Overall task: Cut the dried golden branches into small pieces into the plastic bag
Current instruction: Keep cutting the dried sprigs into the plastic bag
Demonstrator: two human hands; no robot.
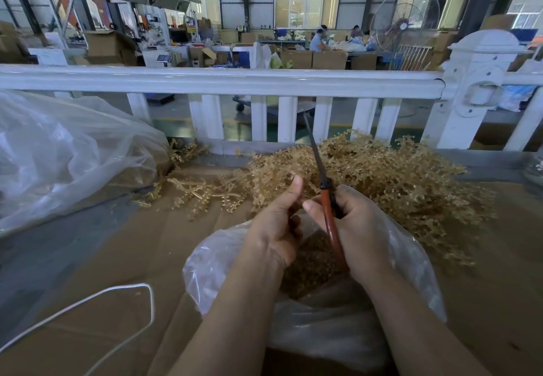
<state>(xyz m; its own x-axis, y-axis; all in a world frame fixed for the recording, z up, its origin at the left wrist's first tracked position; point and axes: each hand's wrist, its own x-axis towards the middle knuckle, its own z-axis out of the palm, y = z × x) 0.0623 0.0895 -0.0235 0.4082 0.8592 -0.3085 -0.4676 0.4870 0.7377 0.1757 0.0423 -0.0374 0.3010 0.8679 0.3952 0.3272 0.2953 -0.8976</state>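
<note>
A heap of dried golden branches (382,175) lies on the cardboard-covered table beyond my hands. My right hand (358,228) grips red-handled scissors (333,228), whose dark blades point up and away over the heap. My left hand (276,222) is curled, thumb up, and pinches a small golden branch piece just left of the scissors. Both hands hover over the open plastic bag (205,272), which holds several cut golden pieces (311,264).
A large clear plastic bag (67,152) bulges at the left. A white cord (117,302) loops across the cardboard at lower left. A white railing (235,81) runs behind the table. Loose branches (194,193) lie left of the heap.
</note>
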